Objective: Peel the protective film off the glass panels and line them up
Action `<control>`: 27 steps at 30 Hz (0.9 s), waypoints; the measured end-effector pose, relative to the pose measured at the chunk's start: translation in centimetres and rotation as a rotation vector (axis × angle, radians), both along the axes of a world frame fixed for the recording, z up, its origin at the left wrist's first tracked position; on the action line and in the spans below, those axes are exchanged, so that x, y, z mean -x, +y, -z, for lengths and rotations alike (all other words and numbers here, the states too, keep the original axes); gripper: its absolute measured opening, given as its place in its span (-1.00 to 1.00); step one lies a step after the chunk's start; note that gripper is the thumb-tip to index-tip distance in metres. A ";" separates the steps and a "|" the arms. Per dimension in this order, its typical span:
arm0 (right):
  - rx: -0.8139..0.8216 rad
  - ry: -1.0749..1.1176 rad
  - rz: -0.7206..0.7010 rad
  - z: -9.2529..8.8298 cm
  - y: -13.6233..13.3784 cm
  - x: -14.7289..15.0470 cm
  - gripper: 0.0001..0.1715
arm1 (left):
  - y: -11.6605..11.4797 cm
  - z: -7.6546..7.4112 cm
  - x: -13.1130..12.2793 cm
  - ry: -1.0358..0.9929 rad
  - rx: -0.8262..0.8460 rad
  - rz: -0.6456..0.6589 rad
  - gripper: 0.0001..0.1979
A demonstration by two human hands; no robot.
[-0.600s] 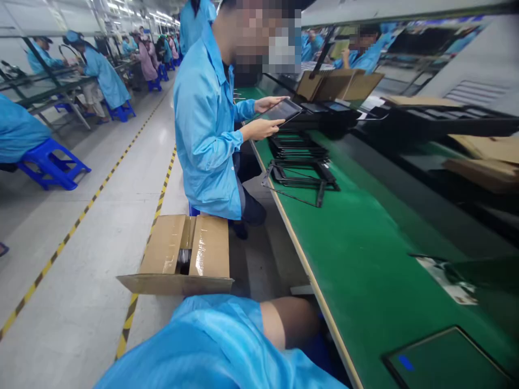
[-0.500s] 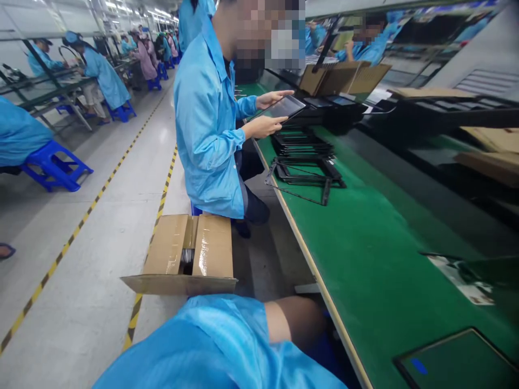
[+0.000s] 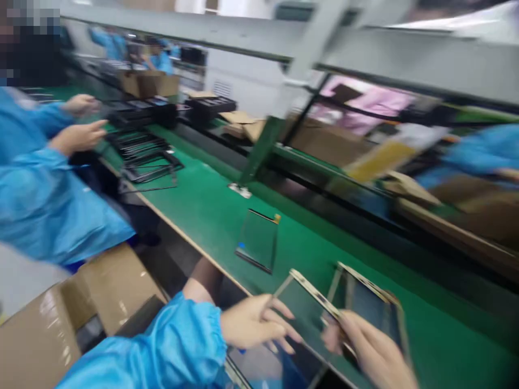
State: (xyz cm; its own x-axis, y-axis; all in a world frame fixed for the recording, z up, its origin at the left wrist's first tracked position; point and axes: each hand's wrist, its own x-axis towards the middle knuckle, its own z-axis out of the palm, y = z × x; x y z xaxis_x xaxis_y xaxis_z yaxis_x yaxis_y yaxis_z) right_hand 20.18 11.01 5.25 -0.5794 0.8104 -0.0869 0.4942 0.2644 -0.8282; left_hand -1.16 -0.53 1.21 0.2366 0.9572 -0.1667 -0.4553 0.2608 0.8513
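My right hand (image 3: pixel 375 348) grips the upper right edge of a glass panel (image 3: pixel 298 300), tilted over the front edge of the bench. The panel is see-through, with a pale strip along its top edge. At the panel's left side is my left hand (image 3: pixel 255 321), its fingers spread; whether they touch the glass I cannot tell. Just behind my right hand a second framed panel (image 3: pixel 367 302) rests on the green bench. Farther along lies a clear panel (image 3: pixel 259 237) with dark edges, a blue tab and a yellow corner. Motion blurs the picture.
The green bench (image 3: pixel 194 200) runs off to the far left. Black frames (image 3: pixel 146 154) are stacked on it beside a co-worker's hands (image 3: pixel 83 129). An open cardboard box (image 3: pixel 115 286) stands at my left. A green post (image 3: pixel 261 151) rises from the bench's back edge.
The view has swung right along the bench. Both my hands have come into view, the right one with a glass panel. The co-worker and the box now appear farther left.
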 end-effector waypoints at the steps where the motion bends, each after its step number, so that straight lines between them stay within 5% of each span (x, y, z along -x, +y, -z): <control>1: 0.082 0.022 -0.012 -0.1 -0.2 0.0 -0.33 | -0.1 -0.5 0.7 0.037 0.006 0.014 -0.40; 4: 0.082 0.078 -0.055 -0.7 0.1 1.0 -0.32 | 0.4 -2.5 3.0 0.198 0.007 0.108 -0.56; 9: -0.372 -0.008 -0.190 -3.5 1.1 2.8 -0.60 | 2.0 -5.8 4.6 0.538 0.036 0.368 -0.64; 14: -0.735 -0.507 -0.573 -7.1 0.6 4.1 -0.77 | 2.6 -6.0 4.6 0.612 0.033 0.491 -0.59; 18: -0.971 -0.775 -0.705 -7.5 -0.2 4.2 -0.82 | 3.6 -6.1 4.5 0.540 0.151 0.608 -0.46; 23: -1.253 -0.716 -0.610 -5.2 1.0 1.9 -0.74 | 6.1 -7.1 3.1 0.359 0.265 0.693 -0.39; 27: -1.448 -0.486 -0.406 -4.6 0.6 -1.4 -0.67 | 7.9 -7.1 1.8 0.346 0.285 0.622 -0.38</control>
State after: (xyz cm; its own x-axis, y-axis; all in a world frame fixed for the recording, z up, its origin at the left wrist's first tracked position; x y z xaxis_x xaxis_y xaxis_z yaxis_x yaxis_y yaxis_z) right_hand 21.57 11.60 9.88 -0.9182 0.1718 0.3568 0.3285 0.8337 0.4439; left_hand -2.98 7.41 8.34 0.6073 0.5739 -0.5494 0.1274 0.6123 0.7803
